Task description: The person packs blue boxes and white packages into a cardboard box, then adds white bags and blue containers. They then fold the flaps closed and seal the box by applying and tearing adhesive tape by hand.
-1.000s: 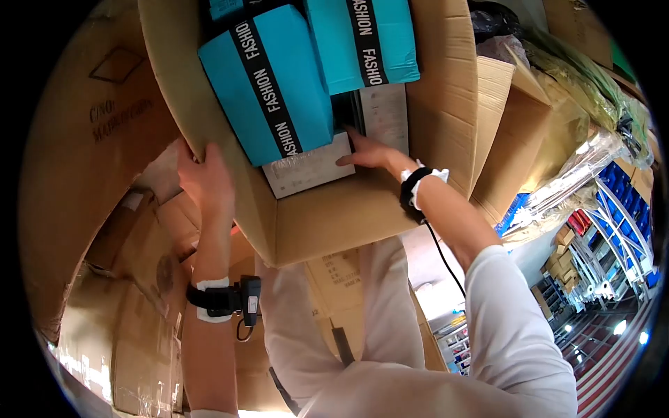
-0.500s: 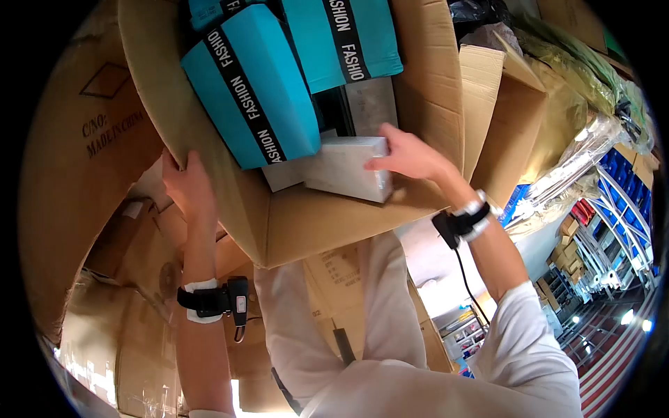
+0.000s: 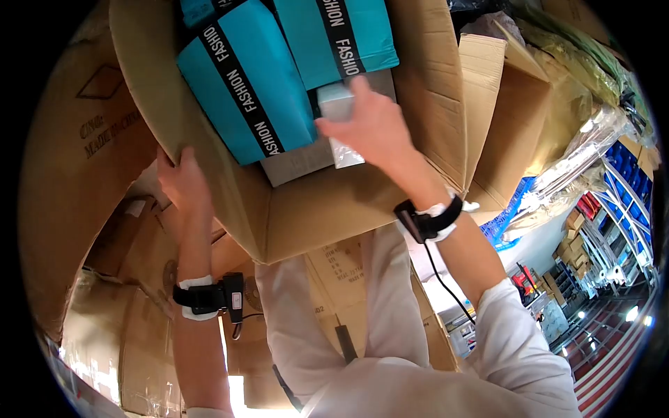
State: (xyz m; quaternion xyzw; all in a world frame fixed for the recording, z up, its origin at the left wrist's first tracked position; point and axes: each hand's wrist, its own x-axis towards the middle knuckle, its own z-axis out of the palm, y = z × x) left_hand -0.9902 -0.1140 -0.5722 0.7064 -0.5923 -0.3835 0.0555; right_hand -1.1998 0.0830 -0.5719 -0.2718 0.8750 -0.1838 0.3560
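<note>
My left hand grips the left edge of a large open cardboard carton, its fingers closed over the wall. Inside the carton my right hand is closed across a small white box wrapped in shiny film, thumb on its left side; the hand covers part of it. A teal packet printed FASHION lies left of that hand, and a second teal packet is just beyond it. Under them, another pale box shows along the carton's near side.
Another open carton stands close on the right, with plastic-wrapped goods behind it. A big printed carton is on the left. Below, between the legs, lies more cardboard. Stocked shelves fill the far right background.
My right hand has moved up and left inside the carton, turning the small white box from crosswise to lengthwise. My left hand stays on the carton's edge.
</note>
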